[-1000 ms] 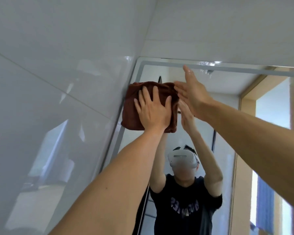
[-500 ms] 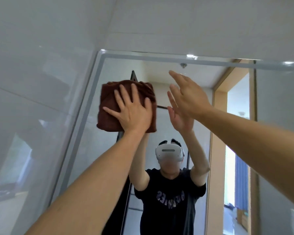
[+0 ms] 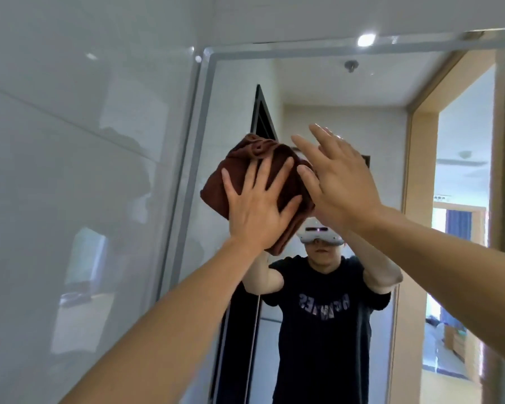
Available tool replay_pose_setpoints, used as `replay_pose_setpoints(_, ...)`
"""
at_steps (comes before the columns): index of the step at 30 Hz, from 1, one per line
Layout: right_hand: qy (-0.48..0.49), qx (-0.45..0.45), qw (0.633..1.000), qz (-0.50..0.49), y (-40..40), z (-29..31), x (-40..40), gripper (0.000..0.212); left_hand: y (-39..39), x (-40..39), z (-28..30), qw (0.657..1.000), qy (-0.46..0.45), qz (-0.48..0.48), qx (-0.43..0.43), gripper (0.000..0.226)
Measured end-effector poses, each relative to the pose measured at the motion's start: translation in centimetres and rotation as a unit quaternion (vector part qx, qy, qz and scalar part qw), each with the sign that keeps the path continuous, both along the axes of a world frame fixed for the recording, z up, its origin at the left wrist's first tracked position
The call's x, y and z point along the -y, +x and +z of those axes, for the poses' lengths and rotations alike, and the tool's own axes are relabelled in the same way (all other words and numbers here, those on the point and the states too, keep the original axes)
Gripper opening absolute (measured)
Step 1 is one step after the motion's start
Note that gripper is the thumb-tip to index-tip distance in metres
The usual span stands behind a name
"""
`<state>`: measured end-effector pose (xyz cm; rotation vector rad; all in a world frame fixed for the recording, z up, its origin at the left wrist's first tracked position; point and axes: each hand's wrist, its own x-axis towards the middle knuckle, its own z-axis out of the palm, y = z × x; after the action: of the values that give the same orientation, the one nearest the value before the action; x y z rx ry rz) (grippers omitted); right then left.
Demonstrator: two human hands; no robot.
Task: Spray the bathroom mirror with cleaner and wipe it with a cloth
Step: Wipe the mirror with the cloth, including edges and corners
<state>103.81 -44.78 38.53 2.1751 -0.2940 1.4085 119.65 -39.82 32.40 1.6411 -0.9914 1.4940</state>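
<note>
Two bare forearms reach up and forward from the bottom of the view. The left hand (image 3: 260,208) lies flat, its fingers (image 3: 252,182) spread wide and straight, pressing a bunched brown cloth (image 3: 245,158) against the mirror (image 3: 347,118). The cloth sits in the upper middle of the glass, a little in from the mirror's left frame (image 3: 193,158). The right hand (image 3: 341,185) is raised just beside it, fingers straight and slightly apart, holding nothing; its thumb overlaps the cloth's right edge, though whether it touches I cannot tell. Glossy white wall tiles (image 3: 70,170) flank the mirror on the left. The glass reflects a person in a dark shirt and a doorway.
</note>
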Motion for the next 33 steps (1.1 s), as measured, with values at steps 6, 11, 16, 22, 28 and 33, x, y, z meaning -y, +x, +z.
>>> replay_pose_setpoints(6, -0.009, -0.009, 1.000, -0.016, 1.3, -1.8, -0.5, 0.058, 7.1, -4.3, -2.5, 0.994, -0.027, 0.039, -0.096, 0.067)
replay_pose_setpoints(11, 0.005, 0.005, 0.999, -0.037, -2.0, -3.0, 1.2, 0.060, 4.7, -2.7, -2.9, 0.987, -0.070, 0.033, -0.144, 0.066)
replay_pose_setpoints(16, 0.017, 0.019, 0.997, -0.077, -8.4, -3.8, 4.8, 0.061, -4.3, 2.9, -3.3, 0.962, -0.118, 0.002, -0.244, 0.070)
replay_pose_setpoints(22, 0.031, 0.050, 0.992, -0.116, -17.5, -2.9, 7.9, 0.057, -18.9, 11.1, -3.6, 0.984, -0.061, -0.048, -0.163, 0.074)
replay_pose_setpoints(28, 0.055, 0.068, 0.983, -0.163, -27.3, -2.1, 9.8, 0.056, -31.4, 18.2, -3.1, 0.993, 0.034, -0.104, -0.055, 0.080)
replay_pose_setpoints(33, 0.089, 0.082, 0.972, -0.204, -33.8, -1.7, 11.2, 0.057, -38.8, 21.6, -1.9, 0.986, 0.122, -0.114, 0.012, 0.082)
